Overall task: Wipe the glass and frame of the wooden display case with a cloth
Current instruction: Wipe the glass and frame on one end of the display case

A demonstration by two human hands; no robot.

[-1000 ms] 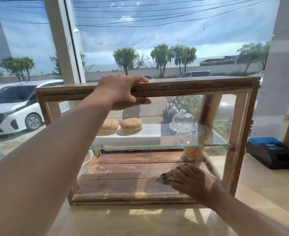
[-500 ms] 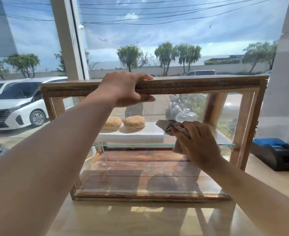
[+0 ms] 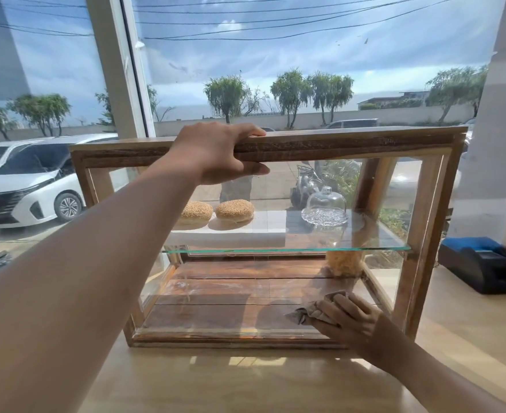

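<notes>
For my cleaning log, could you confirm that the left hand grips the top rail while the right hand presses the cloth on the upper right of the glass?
Not quite: in the head view the right hand presses the cloth on the lower right of the glass. The left hand does grip the top rail.

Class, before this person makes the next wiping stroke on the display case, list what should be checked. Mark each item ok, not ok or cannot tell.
1. Case steadied: left hand grips the top rail of the display case: ok.
2. Cloth in contact: right hand presses the cloth on the front glass, low right: ok.
3. Glass clean: smears show across the lower pane: not ok.
4. Contents protected: buns and glass dome sit behind the front glass: ok.
5. Cloth clean enough: cannot tell.
</notes>
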